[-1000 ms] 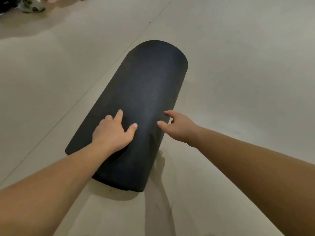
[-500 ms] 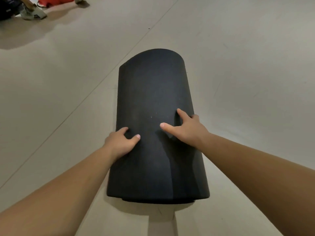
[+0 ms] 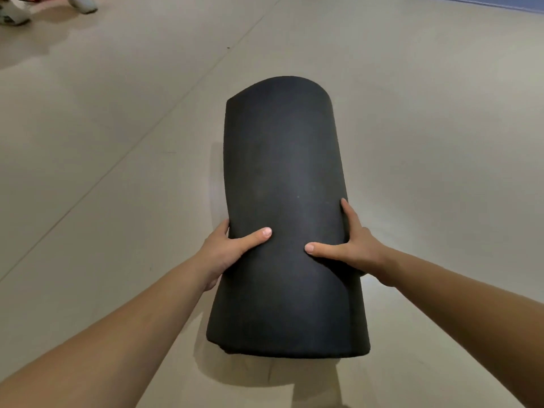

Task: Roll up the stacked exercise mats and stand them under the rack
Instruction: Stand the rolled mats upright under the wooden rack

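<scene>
Head camera looks down on a black rolled mat lying lengthwise away from the person, its far end rounded and its near end wider in the wide-angle view. Both grips are closed on the roll, clasping it from opposite sides at about the same level, nearer the person than the middle of its length. The left grip has its thumb laid across the top of the roll, pointing right, while its fingers curl round the left flank and are mostly hidden behind the foam. The right grip mirrors it: thumb stretched leftward over the top, forefinger straight along the right edge, the other fingers tucked out of sight under the side. The two thumb tips are near each other but apart. Bare forearms reach in from the lower corners. Under the roll is a pale beige floor, smooth and matte, crossed by a thin diagonal seam on the left. A soft shadow spreads below the near end; whether that end touches the floor cannot be told. In the top left corner stand pale shoes beside a scrap of red, and a bluish strip runs along the top right edge.
</scene>
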`<state>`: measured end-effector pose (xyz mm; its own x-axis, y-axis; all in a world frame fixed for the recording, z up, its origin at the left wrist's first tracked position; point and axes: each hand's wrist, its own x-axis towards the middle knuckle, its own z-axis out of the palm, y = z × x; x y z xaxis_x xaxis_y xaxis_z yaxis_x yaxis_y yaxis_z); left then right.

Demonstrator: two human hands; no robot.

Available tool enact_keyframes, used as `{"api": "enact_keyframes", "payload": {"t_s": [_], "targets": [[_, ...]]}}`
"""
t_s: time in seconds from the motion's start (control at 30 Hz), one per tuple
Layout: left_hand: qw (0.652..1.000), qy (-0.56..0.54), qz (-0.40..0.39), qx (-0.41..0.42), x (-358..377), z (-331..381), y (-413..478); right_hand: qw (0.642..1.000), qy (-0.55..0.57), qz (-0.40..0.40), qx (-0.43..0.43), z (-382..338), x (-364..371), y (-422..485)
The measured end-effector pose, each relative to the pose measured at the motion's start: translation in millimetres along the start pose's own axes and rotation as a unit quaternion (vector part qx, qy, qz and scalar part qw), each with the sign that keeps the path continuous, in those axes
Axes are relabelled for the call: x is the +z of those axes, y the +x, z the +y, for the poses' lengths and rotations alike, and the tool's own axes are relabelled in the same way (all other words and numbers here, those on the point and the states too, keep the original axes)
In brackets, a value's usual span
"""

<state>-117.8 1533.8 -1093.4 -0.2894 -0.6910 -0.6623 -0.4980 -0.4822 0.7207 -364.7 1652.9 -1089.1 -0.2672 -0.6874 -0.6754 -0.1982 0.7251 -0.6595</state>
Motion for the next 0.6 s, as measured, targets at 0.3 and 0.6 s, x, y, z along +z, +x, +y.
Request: {"api": "enact_keyframes", "payload": {"t_s": [0.3, 0.6], "targets": [[0.987, 0.052, -0.147, 0.024, 122.2, 58.9, 7.7, 0.981, 0.081, 0.177, -0.002, 85.2, -94.3, -67.5], [0.969, 0.093, -0.224, 0.043, 214.3, 53.1, -26.3, 0.953, 0.158, 0.258, 0.017, 170.0, -128.0, -113.9]]}}
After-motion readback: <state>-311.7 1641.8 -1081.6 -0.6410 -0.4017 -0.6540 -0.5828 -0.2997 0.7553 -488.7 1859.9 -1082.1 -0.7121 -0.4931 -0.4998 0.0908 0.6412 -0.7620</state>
